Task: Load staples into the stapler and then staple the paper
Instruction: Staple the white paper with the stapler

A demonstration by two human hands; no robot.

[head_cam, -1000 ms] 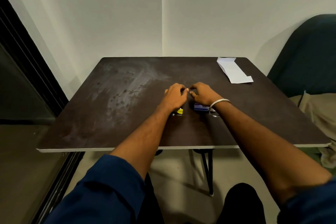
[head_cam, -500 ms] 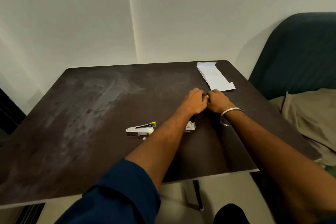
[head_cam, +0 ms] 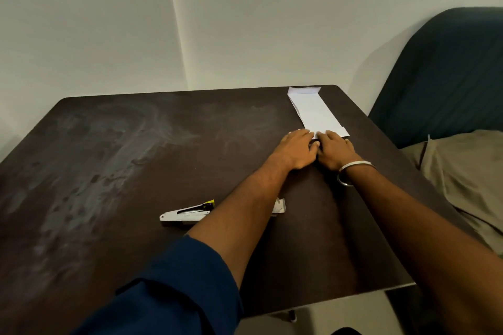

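Note:
A folded white paper [head_cam: 315,113] lies at the table's far right corner. My left hand [head_cam: 296,148] and my right hand [head_cam: 336,152] sit side by side at its near end, thumbs touching, fingers stretched flat onto the paper's near edge. A white stapler [head_cam: 187,212] with a black and yellow top lies on the table to the left of my left forearm, untouched. A small white staple box [head_cam: 280,205] shows partly from behind that forearm.
The dark brown table [head_cam: 122,171] has dusty smears across its left half. A dark blue chair [head_cam: 449,76] and a beige cloth [head_cam: 462,179] stand just off the table's right edge. A wall corner rises behind the table.
Both hands moved away from the stapler and staple box toward the far right, reaching the paper's near end. The view turned right and closer.

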